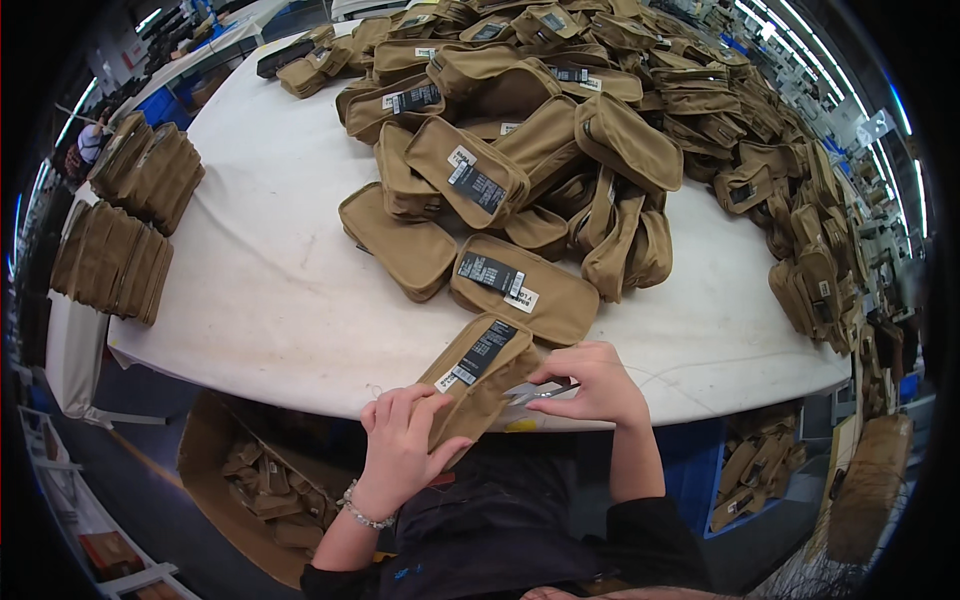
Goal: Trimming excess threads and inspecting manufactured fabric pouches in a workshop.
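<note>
My left hand (408,432) grips the lower end of a tan fabric pouch (478,382) at the table's front edge, thumb on one side and fingers over the other. The pouch is tilted and carries a black label and a white tag on its upper face. Beside its right side, my right hand (592,385) is closed around small metal thread snips (540,392). The blades point left at the pouch's side; whether they touch it I cannot tell. Just beyond lies another tan pouch (540,292) with a black label.
A big heap of tan pouches (540,130) covers the far and right parts of the white table (270,270). Stacked pouches (110,262) stand at the left. Below the front edge are a cardboard box (205,450) and a blue bin (690,465), both holding pouches.
</note>
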Tool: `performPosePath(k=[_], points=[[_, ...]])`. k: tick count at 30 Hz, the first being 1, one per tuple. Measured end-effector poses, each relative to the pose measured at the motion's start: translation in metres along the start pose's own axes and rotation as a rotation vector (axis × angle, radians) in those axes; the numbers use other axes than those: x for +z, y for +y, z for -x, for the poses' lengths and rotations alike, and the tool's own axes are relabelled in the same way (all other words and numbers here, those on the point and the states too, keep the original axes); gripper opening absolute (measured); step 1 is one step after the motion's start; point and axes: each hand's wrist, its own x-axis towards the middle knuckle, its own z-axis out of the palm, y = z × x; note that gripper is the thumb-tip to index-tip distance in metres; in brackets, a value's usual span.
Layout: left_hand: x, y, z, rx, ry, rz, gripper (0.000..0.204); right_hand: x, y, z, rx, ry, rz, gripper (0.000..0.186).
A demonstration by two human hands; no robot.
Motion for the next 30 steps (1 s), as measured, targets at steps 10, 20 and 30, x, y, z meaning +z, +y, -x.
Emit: performPosePath(k=[10,20,30], points=[[-0.015,-0.010,-0.015,0.105,-0.045,0.003,0.050,0.040,0.011,-0.012,0.336,0.303,-0.715,0.026],[0.004,0.008,-0.058,0.194,-0.150,-0.020,0.041,0.057,0.005,0.000,0.398,0.376,-0.683,0.029],[0.007,0.010,-0.061,0.126,-0.187,0.003,0.043,0.028,-0.032,0.021,0.324,0.302,0.111,0.021]])
